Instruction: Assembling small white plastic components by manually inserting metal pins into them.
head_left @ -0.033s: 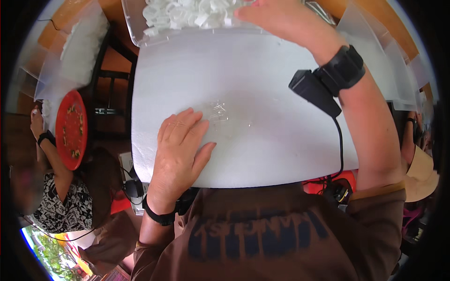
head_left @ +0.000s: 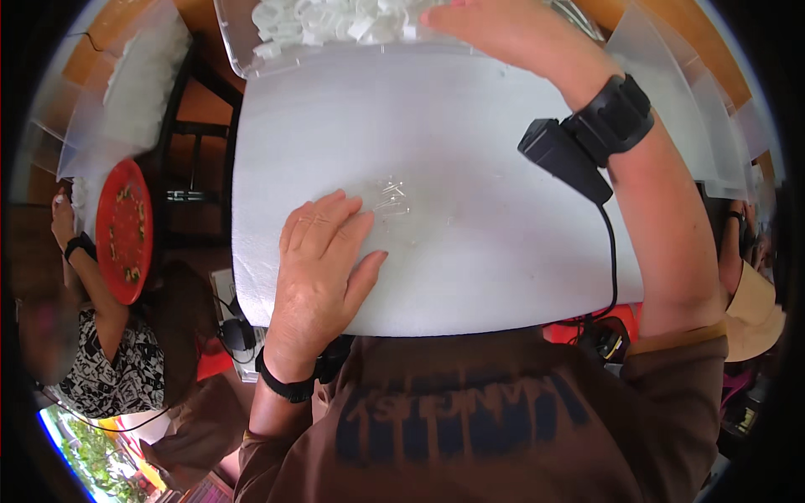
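Note:
My left hand lies palm down on a white foam board, fingers stretched out and holding nothing visible. Just beyond its fingertips is a small scatter of thin, shiny pins. My right hand reaches to the far edge, over a clear plastic bin with many small white plastic pieces in it. Only the thumb side of that hand shows; the other fingers are cut off by the top of the picture, so what they hold is hidden.
More metal pins lie right of the bin. Clear plastic bins stand at far left and far right. A red round tray and a co-worker's hand are at left. A black cable hangs from my right wrist device.
The view has shifted slightly, so the bin sits a little higher in the picture. Both hands keep almost the same places.

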A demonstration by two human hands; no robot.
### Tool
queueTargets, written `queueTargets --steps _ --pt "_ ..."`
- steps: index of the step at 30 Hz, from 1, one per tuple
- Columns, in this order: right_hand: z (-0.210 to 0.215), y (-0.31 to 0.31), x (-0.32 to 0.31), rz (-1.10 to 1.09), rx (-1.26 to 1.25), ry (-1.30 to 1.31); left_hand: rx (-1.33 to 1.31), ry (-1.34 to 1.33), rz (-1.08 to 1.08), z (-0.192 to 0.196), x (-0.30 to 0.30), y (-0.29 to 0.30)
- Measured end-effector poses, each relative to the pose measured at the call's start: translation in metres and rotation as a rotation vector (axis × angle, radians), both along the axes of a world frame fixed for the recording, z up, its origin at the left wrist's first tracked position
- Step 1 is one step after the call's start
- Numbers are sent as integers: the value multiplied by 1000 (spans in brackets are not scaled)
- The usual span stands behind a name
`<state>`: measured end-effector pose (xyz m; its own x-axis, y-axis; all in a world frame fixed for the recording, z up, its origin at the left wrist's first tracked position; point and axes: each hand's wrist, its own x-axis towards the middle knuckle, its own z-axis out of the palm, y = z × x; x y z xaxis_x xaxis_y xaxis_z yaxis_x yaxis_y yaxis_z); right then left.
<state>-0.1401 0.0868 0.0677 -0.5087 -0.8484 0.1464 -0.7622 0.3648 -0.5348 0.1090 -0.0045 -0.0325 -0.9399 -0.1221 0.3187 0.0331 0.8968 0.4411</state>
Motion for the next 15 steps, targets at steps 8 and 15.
queueTargets --steps 8,15 --pt "-43 -8 -25 -9 -65 107 50 16 34 -7 -16 -6" --pt "-43 -1 6 -12 -135 133 74 55 80 -14 -24 -7"
